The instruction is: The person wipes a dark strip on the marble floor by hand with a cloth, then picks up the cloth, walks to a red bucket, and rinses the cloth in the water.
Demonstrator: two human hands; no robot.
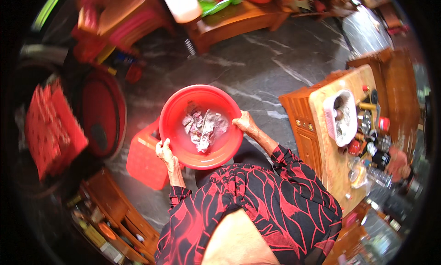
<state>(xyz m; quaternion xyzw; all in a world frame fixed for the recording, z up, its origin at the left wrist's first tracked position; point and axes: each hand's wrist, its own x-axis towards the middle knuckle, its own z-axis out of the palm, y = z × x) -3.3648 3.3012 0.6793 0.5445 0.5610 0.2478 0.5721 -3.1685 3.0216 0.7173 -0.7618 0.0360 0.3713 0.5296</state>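
A round red plastic basin [172,113] is held in front of me between my two hands. Cloudy water lies in it, with a crumpled wet grey-and-pink cloth [205,129] in the middle. My left hand [166,152] is closed on the basin's near left rim. On the right rim, my right hand [245,122] grips with the thumb over the edge; its other fingers are mostly hidden beneath. Partly behind the basin, on the left, stands a red plastic stool [146,161].
To the right, a wooden cabinet [321,168] carries a white basket [343,118], bottles and jars. A wooden bench [229,24] stands ahead. At the left are a red round tub [103,113] and a red cloth-covered item [53,127]. Dark marbled floor [271,58] lies between them.
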